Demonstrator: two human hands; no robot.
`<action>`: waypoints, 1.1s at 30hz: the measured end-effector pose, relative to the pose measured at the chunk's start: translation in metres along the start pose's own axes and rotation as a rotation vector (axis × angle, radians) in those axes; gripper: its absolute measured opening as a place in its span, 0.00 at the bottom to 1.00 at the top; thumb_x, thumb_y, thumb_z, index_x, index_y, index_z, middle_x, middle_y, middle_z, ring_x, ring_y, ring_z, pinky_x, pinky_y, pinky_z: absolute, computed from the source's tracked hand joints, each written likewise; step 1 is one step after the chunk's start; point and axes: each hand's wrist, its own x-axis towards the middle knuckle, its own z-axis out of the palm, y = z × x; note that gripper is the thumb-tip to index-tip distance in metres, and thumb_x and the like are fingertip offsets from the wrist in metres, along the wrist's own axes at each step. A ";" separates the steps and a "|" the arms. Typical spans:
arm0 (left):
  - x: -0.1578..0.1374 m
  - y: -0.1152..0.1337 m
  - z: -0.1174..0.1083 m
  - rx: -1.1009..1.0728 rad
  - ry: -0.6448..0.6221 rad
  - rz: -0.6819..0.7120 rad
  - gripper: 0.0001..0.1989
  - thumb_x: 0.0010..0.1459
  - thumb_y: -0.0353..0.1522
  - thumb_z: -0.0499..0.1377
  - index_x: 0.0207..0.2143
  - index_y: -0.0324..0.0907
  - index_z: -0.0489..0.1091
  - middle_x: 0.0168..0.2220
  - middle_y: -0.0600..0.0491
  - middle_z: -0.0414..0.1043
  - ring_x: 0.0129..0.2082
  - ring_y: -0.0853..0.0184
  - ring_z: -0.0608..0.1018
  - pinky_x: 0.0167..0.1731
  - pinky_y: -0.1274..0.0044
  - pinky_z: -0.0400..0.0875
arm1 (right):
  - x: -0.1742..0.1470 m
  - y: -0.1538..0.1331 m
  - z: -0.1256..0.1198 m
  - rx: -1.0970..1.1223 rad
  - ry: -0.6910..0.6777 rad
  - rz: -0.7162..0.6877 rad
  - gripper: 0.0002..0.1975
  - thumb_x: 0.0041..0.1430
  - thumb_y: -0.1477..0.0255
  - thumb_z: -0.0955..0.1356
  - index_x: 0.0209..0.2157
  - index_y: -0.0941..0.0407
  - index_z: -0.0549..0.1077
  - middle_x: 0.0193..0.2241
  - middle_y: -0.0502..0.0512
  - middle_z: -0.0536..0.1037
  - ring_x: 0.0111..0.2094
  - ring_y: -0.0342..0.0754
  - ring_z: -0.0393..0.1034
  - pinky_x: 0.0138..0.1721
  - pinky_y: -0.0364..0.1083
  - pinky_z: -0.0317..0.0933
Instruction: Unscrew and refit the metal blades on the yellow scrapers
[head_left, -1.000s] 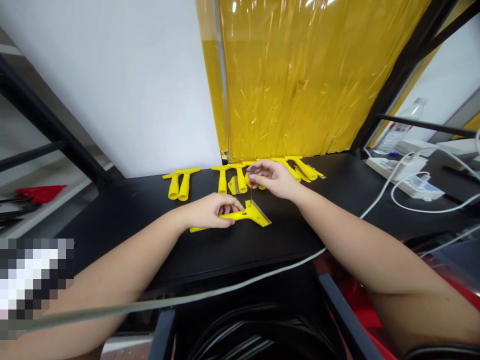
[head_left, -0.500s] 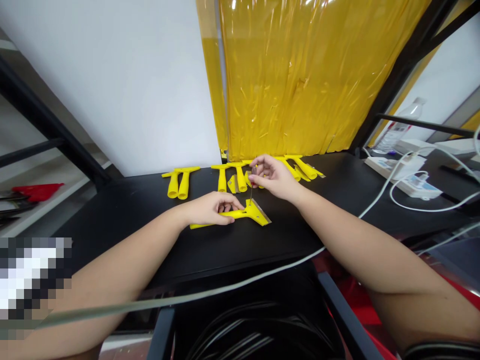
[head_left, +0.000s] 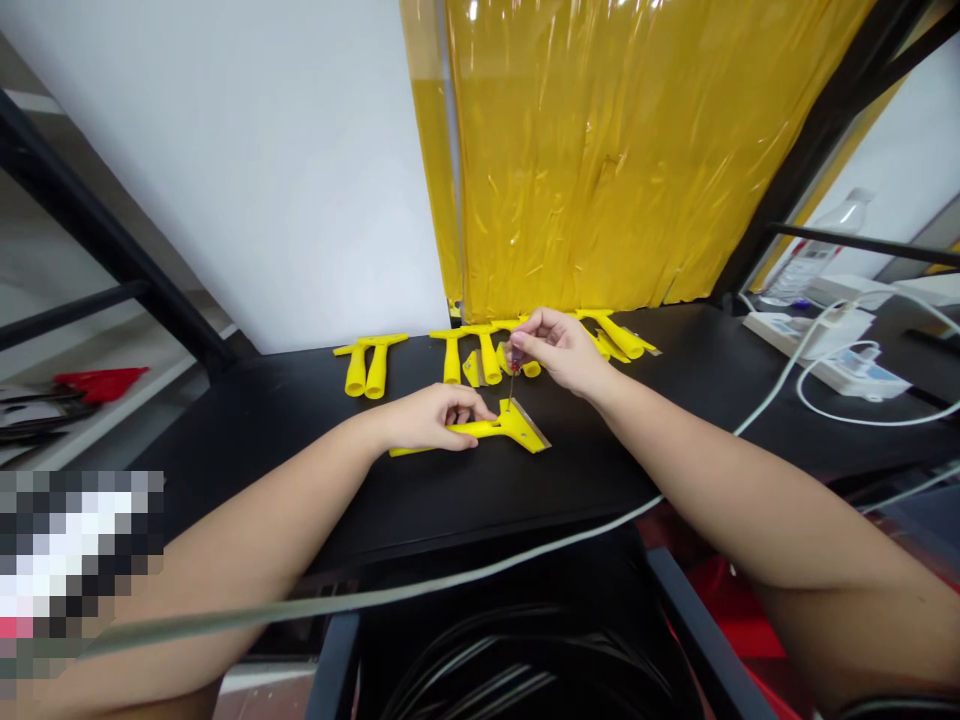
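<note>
A yellow plastic scraper [head_left: 517,431] with a metal blade edge lies flat on the black table [head_left: 300,430]. My left hand [head_left: 431,418] presses down on its handle and holds it still. My right hand [head_left: 559,350] pinches a small screwdriver [head_left: 513,374] with a dark red grip, upright, its thin tip touching the scraper's head.
Several more yellow scrapers [head_left: 367,366] lie in a row at the table's back edge under a yellow plastic curtain [head_left: 622,150]. A white power strip [head_left: 825,350] with cables and a water bottle [head_left: 814,250] sit at right. A white cable [head_left: 450,585] crosses the front edge.
The view shifted slightly to the left, so everything sits a little further right. My right hand still holds the screwdriver upright on the scraper head, its fingers shifted slightly around the grip.
</note>
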 end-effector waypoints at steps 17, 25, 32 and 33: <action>0.000 0.009 0.001 0.013 0.024 0.027 0.20 0.55 0.36 0.68 0.51 0.41 0.79 0.31 0.57 0.68 0.29 0.70 0.69 0.31 0.78 0.63 | -0.007 -0.004 0.026 0.386 -0.018 0.204 0.22 0.53 0.59 0.80 0.33 0.52 0.66 0.31 0.47 0.71 0.32 0.44 0.65 0.36 0.45 0.65; 0.000 0.012 0.003 0.029 0.029 0.023 0.20 0.55 0.35 0.68 0.51 0.41 0.79 0.30 0.57 0.67 0.28 0.71 0.68 0.30 0.78 0.62 | -0.010 -0.005 0.024 0.460 -0.129 0.287 0.19 0.62 0.53 0.75 0.37 0.51 0.69 0.21 0.41 0.58 0.22 0.41 0.50 0.31 0.45 0.63; -0.002 0.018 0.002 0.094 0.049 0.084 0.19 0.56 0.32 0.67 0.51 0.40 0.79 0.33 0.55 0.72 0.30 0.70 0.71 0.32 0.78 0.65 | -0.008 -0.003 0.024 0.373 -0.082 0.231 0.22 0.55 0.55 0.79 0.33 0.53 0.68 0.32 0.48 0.71 0.33 0.44 0.67 0.37 0.47 0.68; -0.002 0.019 0.002 0.105 0.049 0.089 0.19 0.56 0.31 0.66 0.51 0.40 0.79 0.34 0.54 0.72 0.30 0.70 0.71 0.32 0.78 0.65 | -0.008 -0.003 0.024 0.363 -0.102 0.247 0.22 0.56 0.53 0.78 0.33 0.53 0.69 0.29 0.48 0.70 0.30 0.44 0.66 0.37 0.48 0.68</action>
